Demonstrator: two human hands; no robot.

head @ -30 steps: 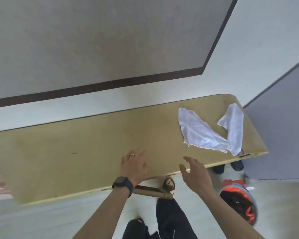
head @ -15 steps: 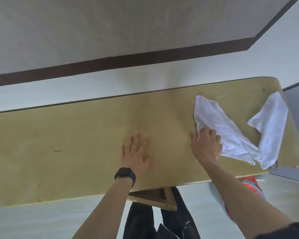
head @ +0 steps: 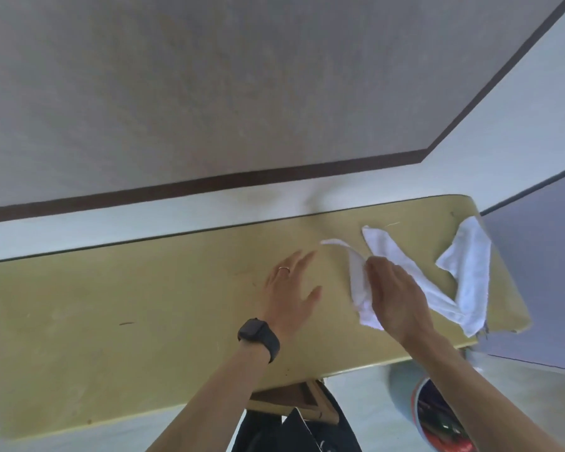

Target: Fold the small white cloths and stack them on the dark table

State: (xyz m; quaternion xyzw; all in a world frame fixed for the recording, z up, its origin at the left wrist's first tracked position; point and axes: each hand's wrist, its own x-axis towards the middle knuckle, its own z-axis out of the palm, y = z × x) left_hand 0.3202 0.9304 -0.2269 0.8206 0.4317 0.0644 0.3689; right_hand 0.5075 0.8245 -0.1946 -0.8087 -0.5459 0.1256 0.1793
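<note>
- The grey matte wall (head: 177, 93) meets a pale floor (head: 79, 230) along a dark skirting strip.
- The long table (head: 111, 305) has a smooth olive-yellow top, faintly scuffed, with a rounded far corner. It does not look dark, so I cannot tell whether this is where the stack goes.
- Two soft, limp white cloths lie at its right end. The nearer cloth (head: 359, 288) is partly raised. The second cloth (head: 470, 265) lies slack by the right edge, and their lower ends touch.
- The right hand (head: 398, 295) has its fingers curled, pinching the nearer cloth. It is best drawn clear of the other and spread flat, corners matched, before creasing.
- The left hand (head: 291, 291) lies flat with straight, spread fingers, holding nothing. It is well placed to pin a corner.
- A black watch (head: 258, 336) is on the left wrist.
</note>
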